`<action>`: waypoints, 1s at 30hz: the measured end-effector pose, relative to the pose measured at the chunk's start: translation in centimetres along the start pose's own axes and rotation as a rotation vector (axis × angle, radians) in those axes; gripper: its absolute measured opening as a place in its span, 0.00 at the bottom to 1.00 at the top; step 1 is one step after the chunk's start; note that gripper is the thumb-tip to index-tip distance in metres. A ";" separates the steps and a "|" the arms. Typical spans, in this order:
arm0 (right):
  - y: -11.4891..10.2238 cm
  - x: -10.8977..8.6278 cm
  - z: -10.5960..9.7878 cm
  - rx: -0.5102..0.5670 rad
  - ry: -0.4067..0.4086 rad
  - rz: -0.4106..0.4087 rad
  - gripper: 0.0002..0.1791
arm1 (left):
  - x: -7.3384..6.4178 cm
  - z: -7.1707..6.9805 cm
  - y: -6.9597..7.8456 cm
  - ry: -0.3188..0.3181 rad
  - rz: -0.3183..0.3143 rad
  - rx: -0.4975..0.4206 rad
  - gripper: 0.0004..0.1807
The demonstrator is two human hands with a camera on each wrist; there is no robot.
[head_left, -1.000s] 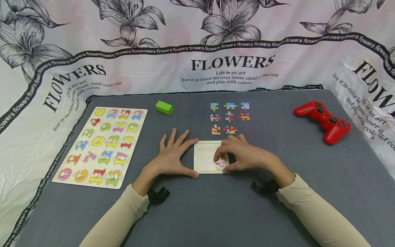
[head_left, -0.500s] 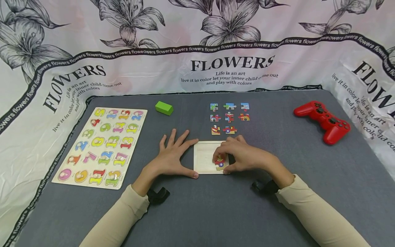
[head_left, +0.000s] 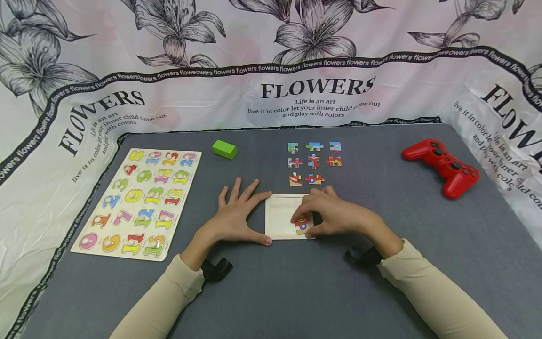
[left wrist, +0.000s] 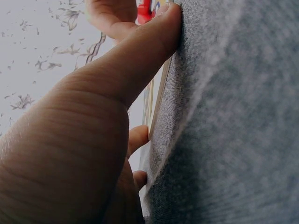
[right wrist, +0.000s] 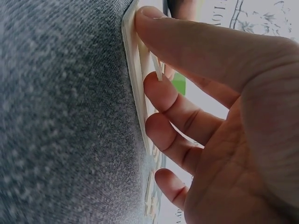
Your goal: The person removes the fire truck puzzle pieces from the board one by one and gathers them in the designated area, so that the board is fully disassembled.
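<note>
A shallow pale wooden puzzle tray (head_left: 278,214) lies in the middle of the table. My left hand (head_left: 235,215) has its fingers spread, with the thumb and index finger touching the tray's left side. Over the tray's right side, my right hand (head_left: 336,212) pinches a jigsaw piece (head_left: 302,227), red and yellow with a round blue spot, at the lower right corner. In the right wrist view this piece (right wrist: 157,68) stands tilted between thumb and fingers; its far part is hidden. Several loose jigsaw pieces (head_left: 314,162) lie in rows behind the tray.
A wooden number board (head_left: 139,202) with knobbed digits lies to the left. Behind the left hand sits a green block (head_left: 225,149). Over on the right rests a red game controller (head_left: 440,167). A flower-printed cloth (head_left: 211,101) hangs behind the grey table.
The jigsaw piece in my right hand has shifted its tilt slightly; its print, pale with glare earlier, now shows red. The left hand keeps its place at the tray.
</note>
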State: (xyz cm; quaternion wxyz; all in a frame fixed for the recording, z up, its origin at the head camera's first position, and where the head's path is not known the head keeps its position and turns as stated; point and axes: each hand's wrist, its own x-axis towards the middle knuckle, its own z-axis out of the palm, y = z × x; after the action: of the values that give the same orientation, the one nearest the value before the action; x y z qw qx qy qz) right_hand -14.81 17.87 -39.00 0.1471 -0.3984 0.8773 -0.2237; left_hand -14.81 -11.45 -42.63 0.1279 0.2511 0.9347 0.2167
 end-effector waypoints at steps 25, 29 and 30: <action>6.5 -1.7 -2.7 0.151 0.271 0.142 0.23 | -0.1 0.3 0.0 0.009 0.006 -0.003 0.63; 7.5 -2.2 -3.1 0.129 0.295 0.194 0.23 | -0.1 0.2 0.0 0.011 0.002 0.001 0.63; 7.7 -2.4 -3.2 0.118 0.299 0.209 0.23 | -0.1 0.2 0.1 0.011 0.001 0.002 0.63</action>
State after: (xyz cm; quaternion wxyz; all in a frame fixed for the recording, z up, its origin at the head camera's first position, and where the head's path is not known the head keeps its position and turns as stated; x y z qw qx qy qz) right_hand -19.55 25.01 -40.02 0.0605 -0.2583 0.9113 -0.3148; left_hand -14.62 -11.38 -42.79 0.1226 0.2504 0.9355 0.2172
